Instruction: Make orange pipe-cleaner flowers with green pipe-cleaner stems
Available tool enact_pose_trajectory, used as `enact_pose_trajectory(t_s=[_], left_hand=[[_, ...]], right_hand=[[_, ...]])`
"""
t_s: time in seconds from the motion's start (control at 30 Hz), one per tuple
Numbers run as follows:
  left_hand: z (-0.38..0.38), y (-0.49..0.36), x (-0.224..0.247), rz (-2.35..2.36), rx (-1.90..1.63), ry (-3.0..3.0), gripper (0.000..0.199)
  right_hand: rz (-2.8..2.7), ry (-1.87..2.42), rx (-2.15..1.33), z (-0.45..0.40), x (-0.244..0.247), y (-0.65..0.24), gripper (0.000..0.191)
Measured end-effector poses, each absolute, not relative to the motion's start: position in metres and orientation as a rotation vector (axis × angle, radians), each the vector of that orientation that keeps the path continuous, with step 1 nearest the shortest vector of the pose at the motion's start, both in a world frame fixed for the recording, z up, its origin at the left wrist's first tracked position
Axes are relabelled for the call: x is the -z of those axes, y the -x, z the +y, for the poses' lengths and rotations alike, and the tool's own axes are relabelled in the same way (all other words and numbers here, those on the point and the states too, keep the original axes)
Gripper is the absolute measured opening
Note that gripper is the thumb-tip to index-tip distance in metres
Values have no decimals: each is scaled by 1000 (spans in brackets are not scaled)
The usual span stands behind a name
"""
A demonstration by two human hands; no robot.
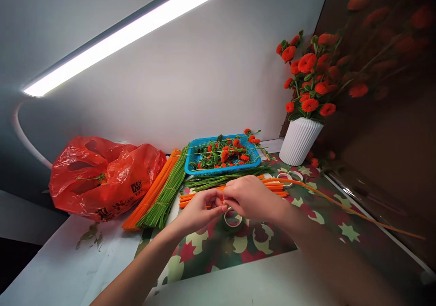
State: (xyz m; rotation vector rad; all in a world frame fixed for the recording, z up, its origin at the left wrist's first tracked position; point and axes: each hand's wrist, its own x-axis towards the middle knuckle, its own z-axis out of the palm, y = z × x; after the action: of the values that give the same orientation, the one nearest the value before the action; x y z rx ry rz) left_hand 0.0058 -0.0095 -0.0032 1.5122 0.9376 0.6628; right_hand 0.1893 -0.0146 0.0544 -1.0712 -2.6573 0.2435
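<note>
My left hand [201, 208] and my right hand [250, 198] meet at their fingertips above the patterned mat. Both are closed in a pinch. A long orange pipe cleaner [327, 197] runs out from behind my right hand and arcs away to the right; its pinched end is mostly covered by my fingers. Just below the fingertips a roll of tape [233, 217] lies on the mat. Behind my hands lies a bundle of orange pipe cleaners [275, 188], with green stems [218, 179] beyond it.
A blue basket [189, 160] holds orange flowers on green stems. To the left are a red plastic bag [109, 179] and bundles of orange [153, 190] and green pipe cleaners [166, 188]. A white vase [299, 141] with flowers stands at right; a lamp [126, 36] hangs overhead.
</note>
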Motion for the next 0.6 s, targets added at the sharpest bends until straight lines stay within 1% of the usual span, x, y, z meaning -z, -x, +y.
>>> enact_pose_trajectory(t_s=[0.2, 0.37, 0.5, 0.6], left_hand=[[-12, -9, 7, 921, -652, -1234, 11], [-14, -18, 8, 860, -706, -970, 17], [-16, -21, 5, 797, -872, -736, 24], [-17, -20, -2, 777, -1048, -602, 29]], right_hand=[[-2713, 1111, -181, -15, -52, -185, 18], [-2658, 1099, -139, -13, -50, -187, 17], [-2481, 967, -60, -5, -43, -190, 21], [-2286, 820, -101, -1, -37, -190, 22]])
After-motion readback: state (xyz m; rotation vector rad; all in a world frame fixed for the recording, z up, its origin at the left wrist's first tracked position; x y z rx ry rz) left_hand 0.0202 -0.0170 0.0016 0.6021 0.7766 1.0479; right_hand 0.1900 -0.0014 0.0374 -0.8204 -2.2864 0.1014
